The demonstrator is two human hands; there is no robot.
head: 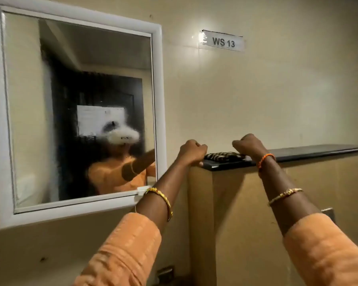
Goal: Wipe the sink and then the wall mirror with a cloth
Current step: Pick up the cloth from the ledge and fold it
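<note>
Both hands, left hand [192,150] & right hand [248,145], closed on striped cloth [223,156] at ledge [318,150] left corner; careless tug could drop it off the edge.

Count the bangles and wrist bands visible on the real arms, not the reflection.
3: a gold bangle on the left forearm, an orange thread band at the right wrist, a gold bangle lower on the right forearm. Sleeves may hide more.

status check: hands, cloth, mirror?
Left hand and right hand both fisted at the ends of the striped cloth on the dark ledge. Mirror to the left, untouched now. Nothing in the way.
</note>
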